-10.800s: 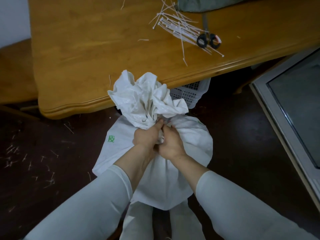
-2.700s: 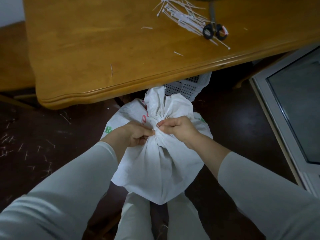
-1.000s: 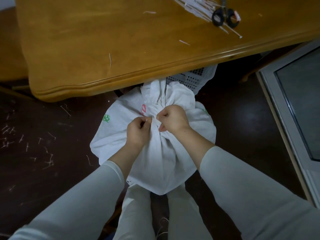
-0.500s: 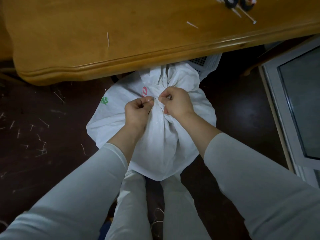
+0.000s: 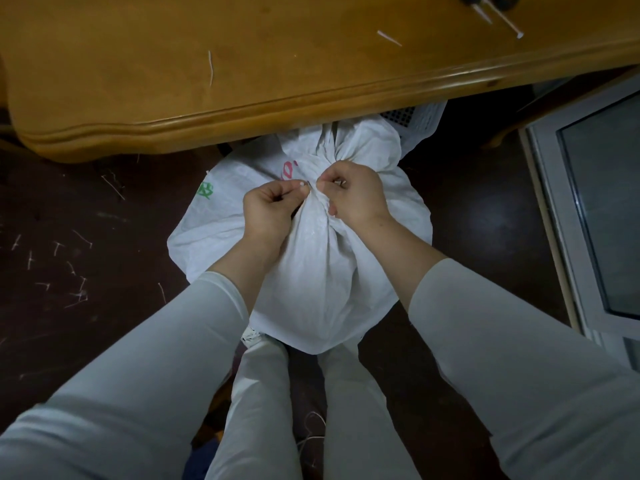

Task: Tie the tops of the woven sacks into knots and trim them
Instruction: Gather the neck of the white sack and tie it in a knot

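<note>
A honey-coloured wooden counter with a rounded, moulded rim filled the far side of the view. A few thin white cable ties lay at its far right corner, and two white offcuts lay loose on the bare wood nearer the near edge. Under that near edge a white perforated plastic basket showed in part, the counter hiding the rest. A white-framed glass panel stood along the right. The dark brown floor looked smooth and faintly glossy, and short white clippings were scattered over its left side.

The white woven sack stood on the floor just in front of the counter's near edge, between it and the person's pale trouser legs. It was full and rounded, and its crinkled cloth was drawn into radiating pleats. A green mark and a red mark were printed on its far left shoulder. The gathered neck rose at its middle, and the bunched top beyond reached under the counter's rim.

Both hands met at the neck, in long pale sleeves. The left hand was curled, thumb and forefinger pinching there. The right hand was curled too, its fingertips nipping the pleats. Whether a tie ran between them was too small to tell.
</note>
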The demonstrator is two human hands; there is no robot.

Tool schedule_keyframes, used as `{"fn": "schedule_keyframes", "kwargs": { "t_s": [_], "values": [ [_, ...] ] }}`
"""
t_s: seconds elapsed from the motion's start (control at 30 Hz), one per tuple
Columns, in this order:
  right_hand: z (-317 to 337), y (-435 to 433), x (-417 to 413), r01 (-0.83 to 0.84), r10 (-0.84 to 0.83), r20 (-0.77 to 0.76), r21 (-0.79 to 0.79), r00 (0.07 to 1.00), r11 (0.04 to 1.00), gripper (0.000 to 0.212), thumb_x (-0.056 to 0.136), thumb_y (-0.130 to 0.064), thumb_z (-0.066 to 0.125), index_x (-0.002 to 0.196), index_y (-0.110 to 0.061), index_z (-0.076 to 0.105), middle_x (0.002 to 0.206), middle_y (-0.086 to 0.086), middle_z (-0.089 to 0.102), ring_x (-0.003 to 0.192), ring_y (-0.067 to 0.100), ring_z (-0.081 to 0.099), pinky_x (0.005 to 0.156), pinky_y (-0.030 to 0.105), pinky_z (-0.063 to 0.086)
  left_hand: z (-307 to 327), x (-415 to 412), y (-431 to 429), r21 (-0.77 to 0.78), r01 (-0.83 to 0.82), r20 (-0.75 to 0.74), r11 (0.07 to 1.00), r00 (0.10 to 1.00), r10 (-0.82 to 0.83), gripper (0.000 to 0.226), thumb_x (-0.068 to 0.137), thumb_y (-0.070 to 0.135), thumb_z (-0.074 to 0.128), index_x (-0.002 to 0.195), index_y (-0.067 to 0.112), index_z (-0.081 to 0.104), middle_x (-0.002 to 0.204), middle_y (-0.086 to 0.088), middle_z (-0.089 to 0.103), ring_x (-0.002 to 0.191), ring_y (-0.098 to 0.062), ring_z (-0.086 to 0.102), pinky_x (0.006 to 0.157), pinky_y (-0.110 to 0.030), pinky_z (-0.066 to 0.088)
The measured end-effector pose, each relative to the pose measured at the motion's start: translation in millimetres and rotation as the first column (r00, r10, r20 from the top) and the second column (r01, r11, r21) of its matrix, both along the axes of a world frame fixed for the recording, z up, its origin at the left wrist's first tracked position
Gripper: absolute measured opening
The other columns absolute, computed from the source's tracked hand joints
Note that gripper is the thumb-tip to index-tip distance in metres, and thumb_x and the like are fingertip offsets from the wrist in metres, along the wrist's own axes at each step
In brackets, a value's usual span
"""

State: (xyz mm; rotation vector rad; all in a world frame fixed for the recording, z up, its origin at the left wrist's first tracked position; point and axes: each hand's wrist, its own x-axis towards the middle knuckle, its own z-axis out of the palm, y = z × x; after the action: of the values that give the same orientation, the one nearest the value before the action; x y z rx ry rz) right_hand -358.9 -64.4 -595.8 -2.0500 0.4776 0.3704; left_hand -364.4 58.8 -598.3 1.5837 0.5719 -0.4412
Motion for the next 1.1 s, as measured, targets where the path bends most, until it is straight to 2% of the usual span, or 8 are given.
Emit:
{"fn": "schedule_keyframes", "kwargs": {
  "t_s": [0.13,0.3,0.37,0.47,0.6,0.73,0.9,1.1],
  "values": [
    [0.5,0.7,0.9,-0.021,0.02,0.037,0.016,0.999,1.0,0.034,0.087,-0.008,0.06,0.062,-0.031,0.053,0.062,-0.014,0.054,0.051,0.002,0.049,0.063,0.03,0.047,-0.9,1.6,1.8,0.004,0.044,0.016,0.999,0.999,-0.044,0.021,0.086,0.008,0.067,0.101,-0.005,0.069,0.087,-0.01,0.071,0.077,-0.015,0.067,0.082,-0.025,0.057],
    [0.1,-0.2,4.0,-0.055,0.055,0.035,-0.006,0.998,0.998,0.018,0.086,-0.01,0.063,0.07,-0.02,0.062,0.06,-0.015,0.053,0.051,0.001,0.048,0.068,0.032,0.051,-2.1,1.9,0.0,0.053,0.044,0.05,0.998,0.998,-0.047,0.017,0.086,0.009,0.067,0.098,-0.003,0.069,0.082,-0.004,0.069,0.073,-0.01,0.064,0.074,-0.014,0.056],
    [0.5,-1.1,5.8,-0.088,0.089,0.035,-0.028,0.995,0.996,0.011,0.085,-0.01,0.064,0.076,-0.016,0.067,0.061,-0.016,0.053,0.054,0.001,0.048,0.071,0.035,0.054,-3.2,2.9,-0.3,0.067,0.031,0.054,0.997,0.998,-0.035,0.015,0.085,0.008,0.067,0.096,-0.002,0.069,0.084,-0.008,0.069,0.077,-0.014,0.064,0.079,-0.02,0.056],
    [2.5,-2.1,8.3,-0.136,0.137,0.005,-0.055,0.991,0.989,0.015,0.084,-0.012,0.066,0.071,-0.019,0.066,0.062,-0.015,0.053,0.058,0.006,0.05,0.075,0.042,0.056,-5.3,4.1,0.1,0.071,0.014,0.036,0.997,0.999,-0.017,0.016,0.084,0.006,0.068,0.096,-0.004,0.068,0.086,-0.012,0.069,0.08,-0.018,0.064,0.083,-0.026,0.056],
    [7.7,-0.9,12.5,-0.189,0.185,-0.046,-0.106,0.982,0.976,0.009,0.085,-0.015,0.065,0.081,-0.009,0.071,0.059,-0.012,0.051,0.068,0.017,0.057,0.077,0.042,0.057,-7.2,2.8,-0.5,0.07,0.006,0.018,0.998,1.0,-0.007,0.009,0.084,0.008,0.069,0.088,-0.001,0.069,0.076,-0.004,0.068,0.068,-0.01,0.063,0.07,-0.015,0.056],
    [8.5,2.1,14.7,-0.186,0.178,-0.068,-0.142,0.982,0.972,0.009,0.084,-0.015,0.066,0.078,-0.009,0.07,0.059,-0.007,0.053,0.071,0.02,0.059,0.077,0.041,0.057,-8.3,1.4,-0.8,0.075,0.0,0.039,0.997,0.999,-0.003,0.004,0.083,0.008,0.069,0.082,0.004,0.068,0.074,-0.002,0.067,0.063,-0.005,0.063,0.069,-0.014,0.055],
    [10.9,4.0,14.1,-0.174,0.166,-0.06,-0.149,0.984,0.973,0.01,0.081,-0.019,0.069,0.083,-0.01,0.073,0.086,0.006,0.07,0.09,0.022,0.065,0.084,0.037,0.054,-9.2,0.6,-0.9,0.085,-0.01,0.055,0.996,0.998,0.006,0.006,0.084,0.007,0.068,0.078,0.005,0.067,0.073,-0.003,0.066,0.066,-0.008,0.062,0.07,-0.013,0.055],
    [11.1,7.1,12.2,-0.159,0.149,-0.066,-0.189,0.987,0.969,0.015,0.08,-0.024,0.07,0.08,-0.009,0.073,0.085,0.007,0.071,0.087,0.021,0.065,0.081,0.038,0.055,-10.7,-2.5,-1.5,0.146,-0.002,0.083,0.989,0.996,-0.01,0.014,0.084,0.009,0.068,0.09,-0.004,0.07,0.076,-0.003,0.068,0.072,-0.013,0.065,0.076,-0.021,0.056]
  ]
}}
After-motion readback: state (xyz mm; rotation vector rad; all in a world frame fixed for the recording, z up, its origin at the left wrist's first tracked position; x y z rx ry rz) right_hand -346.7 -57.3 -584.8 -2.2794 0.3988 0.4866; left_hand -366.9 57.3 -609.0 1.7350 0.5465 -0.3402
